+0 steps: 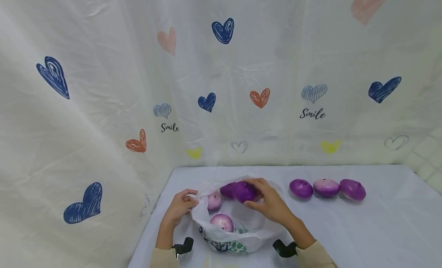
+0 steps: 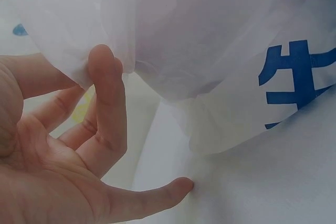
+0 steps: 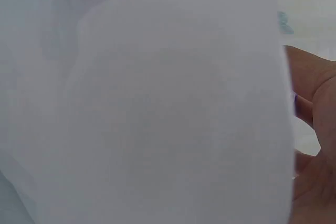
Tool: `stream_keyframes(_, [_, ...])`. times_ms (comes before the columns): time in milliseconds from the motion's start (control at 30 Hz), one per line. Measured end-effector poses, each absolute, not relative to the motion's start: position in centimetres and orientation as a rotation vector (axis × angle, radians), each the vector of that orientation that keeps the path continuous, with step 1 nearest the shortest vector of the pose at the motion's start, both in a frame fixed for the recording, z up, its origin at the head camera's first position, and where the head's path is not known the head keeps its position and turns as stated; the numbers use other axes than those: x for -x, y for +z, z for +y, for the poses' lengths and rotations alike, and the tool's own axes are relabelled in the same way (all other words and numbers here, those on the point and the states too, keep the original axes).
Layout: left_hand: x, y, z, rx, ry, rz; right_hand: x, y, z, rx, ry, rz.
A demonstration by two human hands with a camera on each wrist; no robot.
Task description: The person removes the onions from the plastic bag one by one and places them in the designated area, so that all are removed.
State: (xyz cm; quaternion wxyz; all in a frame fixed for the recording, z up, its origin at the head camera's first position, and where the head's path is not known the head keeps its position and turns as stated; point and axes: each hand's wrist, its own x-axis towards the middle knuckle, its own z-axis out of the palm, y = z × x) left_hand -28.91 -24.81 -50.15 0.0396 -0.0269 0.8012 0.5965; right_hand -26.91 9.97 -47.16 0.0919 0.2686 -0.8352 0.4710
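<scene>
A white plastic bag [image 1: 253, 243] with blue and green print stands with its mouth wide apart on the table. At its left rim, my left hand [image 1: 180, 206] holds the edge of the plastic between curled fingers, while one lower digit [image 2: 152, 199] stretches away from it in the left wrist view. Over the bag's mouth, my right hand [image 1: 271, 202] grips a red onion [image 1: 243, 192] by its right side. Another dark onion [image 1: 227, 190] shows just left of it. Two paler onions, one at the left [image 1: 214, 201] and one nearer the front [image 1: 222, 222], lie inside the bag.
Right of the bag, three red onions sit in a row on the white-covered table: a left one [image 1: 301, 189], a middle one [image 1: 326, 187] and a right one [image 1: 352, 190]. Behind hangs a pale curtain [image 1: 276, 60] printed with hearts. White plastic fills most of the right wrist view.
</scene>
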Motion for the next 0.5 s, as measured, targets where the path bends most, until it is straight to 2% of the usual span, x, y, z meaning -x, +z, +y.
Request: stream_keyframes(500, [28.6, -50.0, -24.6, 0.092, 1.818, 2.478, 25.3, -46.5, 13.4, -0.819, 1.316, -2.469])
